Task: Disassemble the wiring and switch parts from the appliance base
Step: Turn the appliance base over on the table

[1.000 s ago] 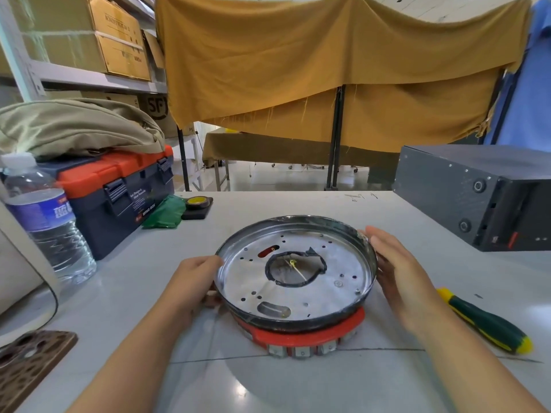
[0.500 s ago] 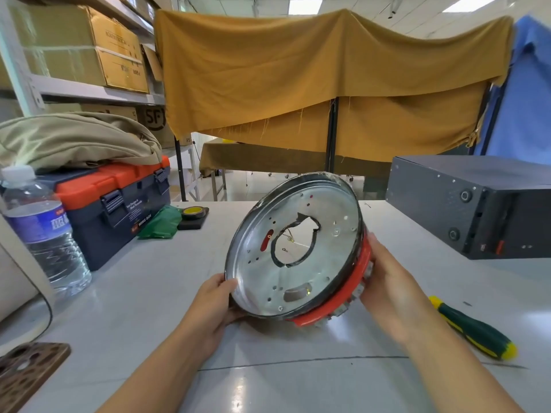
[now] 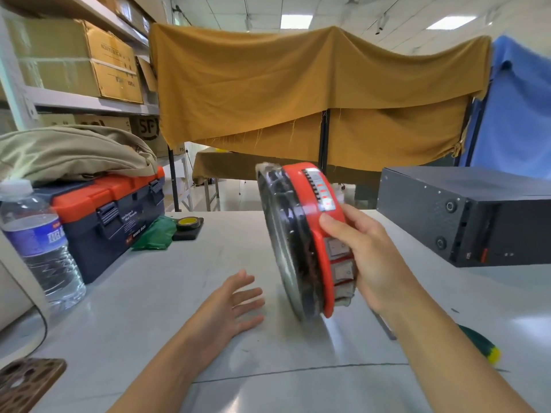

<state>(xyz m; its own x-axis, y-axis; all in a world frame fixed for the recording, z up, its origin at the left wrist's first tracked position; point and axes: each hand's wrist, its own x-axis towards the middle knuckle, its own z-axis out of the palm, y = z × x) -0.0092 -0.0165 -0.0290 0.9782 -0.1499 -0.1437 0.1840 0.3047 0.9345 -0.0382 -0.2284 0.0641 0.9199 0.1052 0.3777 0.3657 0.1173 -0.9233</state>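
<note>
White table (image 3: 298, 383): right hand (image 3: 369, 260) grips blurred appliance base (image 3: 307, 242) upright on edge; left hand (image 3: 229, 308) spread open, empty; screwdriver (image 3: 480, 344) mostly hidden behind forearm.

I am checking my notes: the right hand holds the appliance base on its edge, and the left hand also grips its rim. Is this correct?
Not quite. In the head view the right hand does hold the base on its edge, but the left hand is open, apart from the base, fingers spread above the table.

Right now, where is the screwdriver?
In the head view, the screwdriver lies on the table at lower right, mostly hidden behind the right forearm, below the black box.
</note>
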